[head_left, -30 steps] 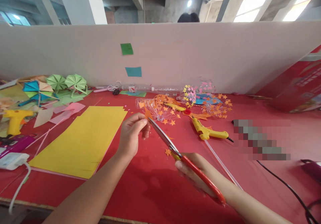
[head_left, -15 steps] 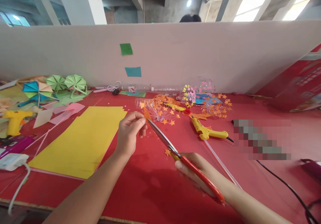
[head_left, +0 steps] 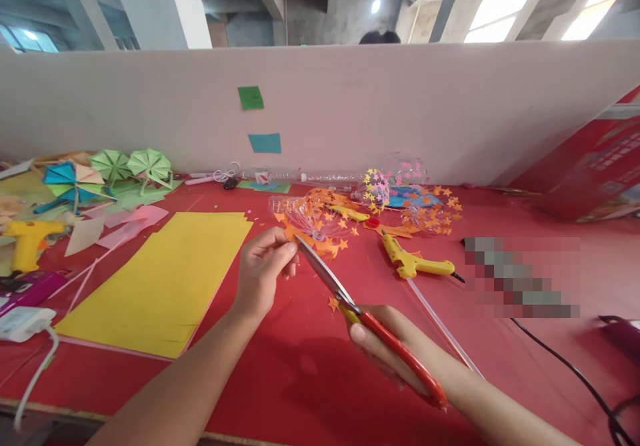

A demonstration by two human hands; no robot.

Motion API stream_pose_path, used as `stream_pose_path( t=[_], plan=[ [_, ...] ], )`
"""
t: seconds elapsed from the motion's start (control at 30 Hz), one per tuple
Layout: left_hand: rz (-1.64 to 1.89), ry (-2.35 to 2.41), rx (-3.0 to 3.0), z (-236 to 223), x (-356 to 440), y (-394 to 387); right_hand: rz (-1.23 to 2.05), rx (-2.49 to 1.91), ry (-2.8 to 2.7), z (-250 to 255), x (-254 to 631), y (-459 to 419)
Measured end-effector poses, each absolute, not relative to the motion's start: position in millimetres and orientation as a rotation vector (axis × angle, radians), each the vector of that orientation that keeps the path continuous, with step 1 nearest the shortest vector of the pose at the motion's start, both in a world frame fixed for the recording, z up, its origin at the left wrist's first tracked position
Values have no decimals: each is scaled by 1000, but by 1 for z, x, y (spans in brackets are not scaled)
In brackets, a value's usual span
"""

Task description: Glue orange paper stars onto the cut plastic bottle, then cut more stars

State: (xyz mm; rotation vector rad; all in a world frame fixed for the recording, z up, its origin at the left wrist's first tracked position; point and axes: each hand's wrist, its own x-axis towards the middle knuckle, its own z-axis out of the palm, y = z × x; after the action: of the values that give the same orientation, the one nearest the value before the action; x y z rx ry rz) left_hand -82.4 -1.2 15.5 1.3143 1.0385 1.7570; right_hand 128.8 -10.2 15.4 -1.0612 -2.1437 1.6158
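My left hand (head_left: 265, 269) pinches a small piece of orange paper (head_left: 291, 232) between thumb and forefinger; much of the piece is hidden by the fingers. Wrapped round the red handles of a pair of scissors (head_left: 327, 276) is my right hand (head_left: 387, 343). The scissor blades point up and left, looking nearly closed, with their tips at the orange paper. Under the scissors' pivot lies a loose orange star (head_left: 333, 305) on the red table. Just beyond my hands, a clear plastic bottle cut into strips (head_left: 317, 233) carries orange stars.
Yellow paper sheets (head_left: 160, 279) lie at left, near folded green paper umbrellas (head_left: 150, 164). A yellow glue gun (head_left: 417, 263) with a clear glue stick rests right of the scissors. Another yellow glue gun (head_left: 27, 243) is at far left. A white partition (head_left: 400, 99) stands behind.
The orange paper in my left hand has turned and now extends to the right behind the blade tips. My left hand has shifted slightly right; the scissors stay nearly in place.
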Motion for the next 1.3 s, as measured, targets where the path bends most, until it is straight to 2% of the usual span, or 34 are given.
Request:
stream_pose_path(
  t=[0.53, 1.3],
  plan=[
    [1738, 1061, 1327, 10, -76, -3, 1613, -1016, -2135, 11, 127, -12],
    [1714, 1088, 1297, 10, -73, -3, 1589, -1167, -2091, 14, 122, -16]
  ],
)
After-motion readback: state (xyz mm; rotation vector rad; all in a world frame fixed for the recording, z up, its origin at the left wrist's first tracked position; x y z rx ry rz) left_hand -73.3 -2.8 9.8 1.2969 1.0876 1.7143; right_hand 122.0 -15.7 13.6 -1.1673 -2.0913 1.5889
